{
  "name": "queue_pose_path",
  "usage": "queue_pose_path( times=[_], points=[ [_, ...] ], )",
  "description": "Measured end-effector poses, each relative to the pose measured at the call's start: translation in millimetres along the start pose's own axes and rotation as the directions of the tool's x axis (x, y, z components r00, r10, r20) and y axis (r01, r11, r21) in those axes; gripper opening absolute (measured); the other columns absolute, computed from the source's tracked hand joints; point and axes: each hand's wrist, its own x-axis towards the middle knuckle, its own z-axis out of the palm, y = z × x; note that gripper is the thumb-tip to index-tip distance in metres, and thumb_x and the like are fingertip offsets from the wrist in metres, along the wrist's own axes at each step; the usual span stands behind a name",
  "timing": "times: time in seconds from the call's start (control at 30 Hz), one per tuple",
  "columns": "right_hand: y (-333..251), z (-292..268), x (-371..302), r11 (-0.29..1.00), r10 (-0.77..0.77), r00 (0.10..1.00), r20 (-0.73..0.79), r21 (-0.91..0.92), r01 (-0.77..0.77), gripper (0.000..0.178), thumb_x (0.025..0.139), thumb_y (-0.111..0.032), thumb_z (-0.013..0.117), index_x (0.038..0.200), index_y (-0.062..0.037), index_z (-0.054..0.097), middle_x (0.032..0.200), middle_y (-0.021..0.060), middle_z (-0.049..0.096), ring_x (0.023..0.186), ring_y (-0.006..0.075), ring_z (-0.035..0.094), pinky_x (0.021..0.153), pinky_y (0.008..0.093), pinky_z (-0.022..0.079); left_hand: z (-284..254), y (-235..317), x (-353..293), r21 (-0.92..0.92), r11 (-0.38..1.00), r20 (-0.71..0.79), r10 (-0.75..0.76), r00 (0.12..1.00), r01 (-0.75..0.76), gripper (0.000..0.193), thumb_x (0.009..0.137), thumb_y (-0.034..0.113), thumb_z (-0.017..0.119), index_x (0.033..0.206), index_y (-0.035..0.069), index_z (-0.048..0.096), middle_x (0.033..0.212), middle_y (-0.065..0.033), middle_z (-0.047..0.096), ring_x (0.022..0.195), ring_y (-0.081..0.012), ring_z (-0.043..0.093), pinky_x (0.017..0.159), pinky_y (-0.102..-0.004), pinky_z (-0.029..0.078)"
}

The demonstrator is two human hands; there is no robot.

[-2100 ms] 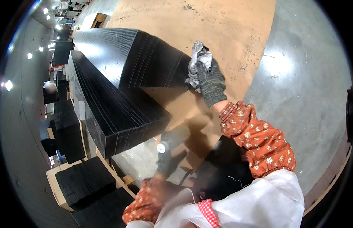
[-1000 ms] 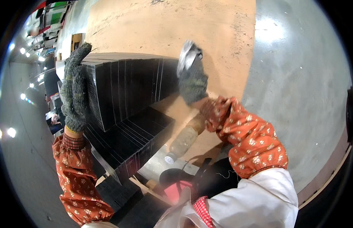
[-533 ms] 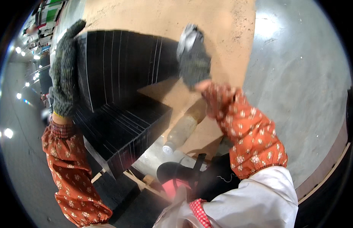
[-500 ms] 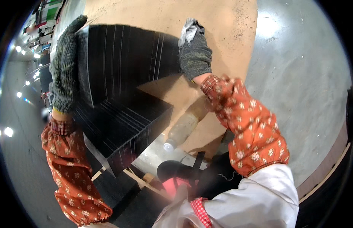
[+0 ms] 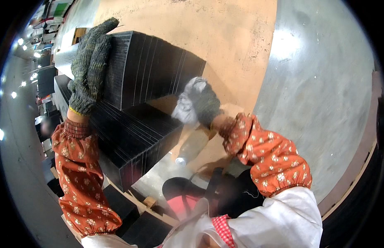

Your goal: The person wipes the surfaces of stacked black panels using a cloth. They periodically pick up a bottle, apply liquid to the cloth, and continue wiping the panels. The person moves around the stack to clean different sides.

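Note:
My left hand [image 5: 90, 68], in a dark grey knit glove, lies with fingers stretched out along the end of a tilted stack of black panels [image 5: 159, 70]. Thin pale lines run between those panels. Beneath sits a second black stack [image 5: 136, 138]. My right hand [image 5: 206, 103], gloved alike and partly blurred, is closed around a crumpled whitish rag [image 5: 186, 109], near the upper stack's right lower corner. A translucent plastic bottle [image 5: 195, 144] with a pale cap lies just below the right hand, its far end hidden by that hand.
A tan board surface [image 5: 237, 45] extends behind the stacks. Grey smooth floor [image 5: 312, 91] lies to the right. More black blocks [image 5: 148, 231] rest on a wooden pallet [image 5: 163, 217] near my body. Lights and shelving show along the left rim.
My right hand has come down and nearer with the rag, away from the upper stack's far corner. The upper stack's near face has turned, and my left hand shows farther right along it.

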Motion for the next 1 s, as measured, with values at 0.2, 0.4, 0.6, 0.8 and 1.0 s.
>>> queue_pose_path(
  times=[0.2, 0.4, 0.6, 0.8, 1.0],
  points=[
    [-23.5, -5.3, -22.6, 0.919, -0.019, 0.997, 0.074, -0.391, 0.046, 0.040, 0.084, -0.033, 0.059, 0.112, -0.0080, 0.048, 0.103, 0.0168, 0.061, 0.099, 0.0316, 0.063, 0.084, 0.0398, 0.050, -7.3, -6.0, -13.0, 0.015, 1.000, 0.019, -0.024, 1.000, 0.024, 0.045, 0.098, 0.024, 0.037, 0.139, 0.004, 0.041, 0.142, -0.0161, 0.042, 0.131, -0.0302, 0.039, 0.112, -0.0419, 0.024],
    [-21.6, -14.8, -2.2, 0.846, -0.290, 0.947, 0.138, -0.425, 0.321, 0.033, 0.083, -0.028, 0.061, 0.107, -0.0076, 0.050, 0.096, 0.0128, 0.059, 0.086, 0.0300, 0.063, 0.079, 0.0378, 0.051, -1.3, -0.6, -10.2, 0.026, 1.000, 0.001, 0.009, 1.000, -0.009, 0.045, 0.098, 0.022, 0.038, 0.139, 0.005, 0.042, 0.142, -0.0162, 0.042, 0.131, -0.0306, 0.039, 0.112, -0.0421, 0.025],
    [-9.4, -27.9, -3.1, 0.918, -0.246, 0.939, 0.238, -0.255, 0.305, 0.030, 0.087, -0.023, 0.059, 0.110, -0.0076, 0.047, 0.087, 0.0107, 0.061, 0.082, 0.0293, 0.065, 0.076, 0.0388, 0.052, 0.0, -11.1, -12.8, 0.022, 1.000, -0.001, -0.018, 1.000, 0.018, 0.045, 0.097, 0.021, 0.040, 0.138, 0.005, 0.042, 0.142, -0.0161, 0.042, 0.130, -0.0308, 0.040, 0.111, -0.0418, 0.026],
    [16.9, -12.2, -3.8, 0.821, -0.251, 0.932, 0.262, -0.452, 0.348, 0.045, 0.086, -0.029, 0.060, 0.121, -0.0089, 0.039, 0.094, 0.0185, 0.064, 0.089, 0.0373, 0.065, 0.076, 0.0451, 0.052, -2.9, -1.0, -15.1, -0.022, 0.999, -0.006, -0.032, 0.999, 0.032, 0.045, 0.096, 0.020, 0.041, 0.138, 0.005, 0.043, 0.141, -0.0160, 0.043, 0.129, -0.0309, 0.041, 0.109, -0.0415, 0.028],
    [26.1, -15.1, 14.3, 0.804, -0.263, 0.898, 0.353, -0.435, 0.406, 0.043, 0.087, -0.026, 0.060, 0.120, -0.0087, 0.040, 0.095, 0.0198, 0.063, 0.088, 0.0371, 0.065, 0.074, 0.0459, 0.051, -7.6, -10.2, -17.0, -0.005, 0.998, -0.015, -0.062, 0.998, 0.062, 0.045, 0.095, 0.019, 0.043, 0.137, 0.006, 0.043, 0.141, -0.0159, 0.043, 0.129, -0.0311, 0.042, 0.108, -0.0412, 0.030]
  ],
)
